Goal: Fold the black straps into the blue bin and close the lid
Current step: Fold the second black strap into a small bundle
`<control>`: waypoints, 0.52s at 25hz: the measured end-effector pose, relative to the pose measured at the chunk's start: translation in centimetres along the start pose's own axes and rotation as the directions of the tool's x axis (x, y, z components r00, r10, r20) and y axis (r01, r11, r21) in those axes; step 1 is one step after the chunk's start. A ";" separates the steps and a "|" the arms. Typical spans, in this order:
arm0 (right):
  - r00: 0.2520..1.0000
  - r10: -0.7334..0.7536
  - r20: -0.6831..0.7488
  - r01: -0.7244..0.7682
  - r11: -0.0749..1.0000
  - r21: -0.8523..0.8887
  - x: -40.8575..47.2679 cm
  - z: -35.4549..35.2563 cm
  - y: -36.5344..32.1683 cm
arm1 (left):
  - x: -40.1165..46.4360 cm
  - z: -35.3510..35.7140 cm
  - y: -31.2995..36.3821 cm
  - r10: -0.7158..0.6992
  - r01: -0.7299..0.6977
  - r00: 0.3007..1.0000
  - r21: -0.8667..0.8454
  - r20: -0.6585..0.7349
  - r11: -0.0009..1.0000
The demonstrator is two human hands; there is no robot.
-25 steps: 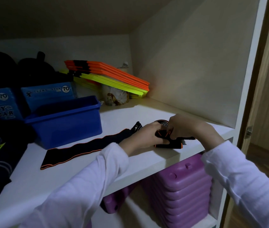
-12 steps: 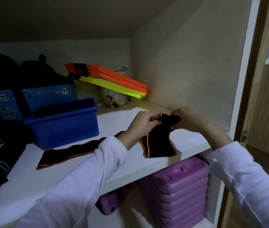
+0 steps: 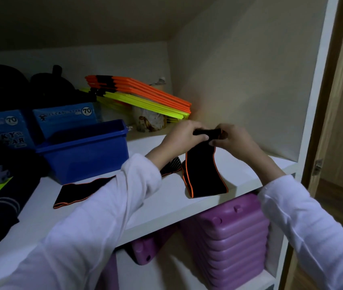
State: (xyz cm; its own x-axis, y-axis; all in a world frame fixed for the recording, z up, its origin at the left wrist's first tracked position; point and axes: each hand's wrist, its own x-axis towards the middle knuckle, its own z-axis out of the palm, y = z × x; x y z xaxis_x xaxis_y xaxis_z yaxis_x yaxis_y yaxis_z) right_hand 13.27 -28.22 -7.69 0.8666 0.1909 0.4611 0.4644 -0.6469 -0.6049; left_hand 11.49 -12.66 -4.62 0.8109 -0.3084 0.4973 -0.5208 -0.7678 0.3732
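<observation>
Spanning a dim white cupboard: white shelf; purple stacked blocks beneath; open blue bin at left; orange and yellow slats behind; black strap with orange edging, pinched at its top by left hand and right hand, draping onto the shelf right of the bin.

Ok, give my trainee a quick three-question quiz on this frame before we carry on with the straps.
1. True or false: the blue bin already has its lid on.
2. Which hands hold the folded top of the black strap? A) left only B) right only C) both
3. Fill in: the strap's lower end rests on the white ____.

Key:
1. False; the bin stands open and no lid shows on it.
2. C; the left hand and right hand both pinch the fold, held above the shelf.
3. Shelf, near its front edge, above the purple stack.
</observation>
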 end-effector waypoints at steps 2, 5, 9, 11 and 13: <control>0.997 0.071 0.009 -0.070 0.956 0.285 0.3 0.8 0.3 | 0.0 -1.0 -0.2 -0.004 0.002 0.996 -0.025 -0.094 1.000; 0.985 0.073 0.154 -0.130 0.906 0.403 -0.1 2.0 0.4 | -0.3 -2.9 -0.5 -0.032 -0.004 0.976 -0.168 -0.215 0.986; 0.958 0.080 0.276 -0.204 0.866 0.456 -0.6 3.8 0.1 | -1.2 -5.1 -1.6 -0.118 0.034 0.957 -0.301 -0.267 0.953; 0.944 0.117 0.309 -0.242 0.880 0.408 -0.9 4.5 -0.2 | -2.0 -6.3 -2.5 -0.164 0.053 0.943 -0.356 -0.289 0.933; 0.941 0.139 0.309 -0.246 0.908 0.339 -1.0 5.3 0.0 | -2.9 -7.6 -3.6 -0.220 0.083 0.926 -0.403 -0.307 0.911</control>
State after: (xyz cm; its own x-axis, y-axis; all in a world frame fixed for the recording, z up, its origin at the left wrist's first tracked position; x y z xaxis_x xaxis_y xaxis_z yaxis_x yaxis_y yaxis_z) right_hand 13.38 -24.52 -11.58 0.9364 0.3178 0.1490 0.2708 -0.3840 -0.8827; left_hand 8.99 -4.73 -1.40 0.7837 0.0559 0.6186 -0.5147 -0.4990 0.6972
